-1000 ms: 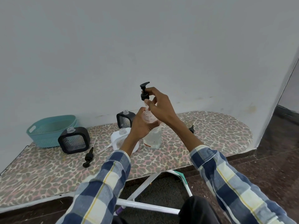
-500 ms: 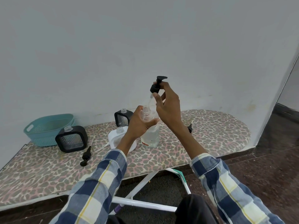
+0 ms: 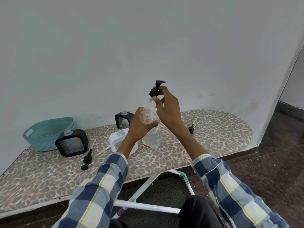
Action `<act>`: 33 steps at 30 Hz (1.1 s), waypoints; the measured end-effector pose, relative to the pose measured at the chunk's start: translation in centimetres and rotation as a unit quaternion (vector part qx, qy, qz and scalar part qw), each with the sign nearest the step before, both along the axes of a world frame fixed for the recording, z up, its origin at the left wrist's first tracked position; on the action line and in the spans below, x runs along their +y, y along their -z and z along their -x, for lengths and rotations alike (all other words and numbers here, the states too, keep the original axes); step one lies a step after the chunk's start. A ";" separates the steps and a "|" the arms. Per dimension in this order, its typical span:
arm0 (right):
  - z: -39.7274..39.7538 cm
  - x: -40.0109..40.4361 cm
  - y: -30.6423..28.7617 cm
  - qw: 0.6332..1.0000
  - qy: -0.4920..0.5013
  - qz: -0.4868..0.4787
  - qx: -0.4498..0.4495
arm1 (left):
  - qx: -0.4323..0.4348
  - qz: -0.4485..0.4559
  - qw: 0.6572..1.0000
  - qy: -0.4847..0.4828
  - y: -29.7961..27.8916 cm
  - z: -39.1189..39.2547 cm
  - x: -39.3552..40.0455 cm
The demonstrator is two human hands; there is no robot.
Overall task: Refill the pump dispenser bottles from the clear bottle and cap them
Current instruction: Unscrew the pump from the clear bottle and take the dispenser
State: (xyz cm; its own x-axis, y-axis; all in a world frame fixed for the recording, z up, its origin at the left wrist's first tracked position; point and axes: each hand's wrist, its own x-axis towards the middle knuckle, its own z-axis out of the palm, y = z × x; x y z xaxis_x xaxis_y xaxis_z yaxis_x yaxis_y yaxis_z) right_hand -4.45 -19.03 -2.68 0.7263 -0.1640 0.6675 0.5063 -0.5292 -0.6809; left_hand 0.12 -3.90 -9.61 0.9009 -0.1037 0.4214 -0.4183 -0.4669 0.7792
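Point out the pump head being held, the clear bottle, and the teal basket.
Pump head (image 3: 154, 92), head view, on its black collar.
Clear bottle (image 3: 152, 137), head view, on its lower body.
Teal basket (image 3: 42, 129), head view, on its front wall.

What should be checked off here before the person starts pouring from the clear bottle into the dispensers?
1. Pump head lifted above the clear bottle mouth: ok; the right hand pinches it. Whether its tube has cleared the neck: cannot tell.
2. Clear bottle steadied: ok, the left hand grips it upright on the ironing board.
3. Dispenser necks uncapped: ok for the near black dispenser, far black dispenser and white dispenser.
4. Right hand free to help pour: not ok.
5. Liquid left in clear bottle: ok, some shows low down.
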 end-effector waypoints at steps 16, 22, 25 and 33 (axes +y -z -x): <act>1.2 -5.9 -5.6 0.950 0.031 -0.282 -0.130 | 0.029 0.020 0.999 -0.003 -0.3 0.7 -0.2; -0.4 -8.3 -2.9 0.953 0.069 -0.284 -0.080 | 0.010 0.011 1.000 -0.007 -0.2 0.6 0.0; -1.1 -9.0 0.1 0.964 0.083 -0.245 -0.070 | 0.012 0.006 1.000 -0.014 -0.3 0.7 0.0; -2.3 -9.9 11.6 0.989 0.054 -0.129 0.049 | 0.034 0.036 0.999 0.004 -0.1 0.6 -0.2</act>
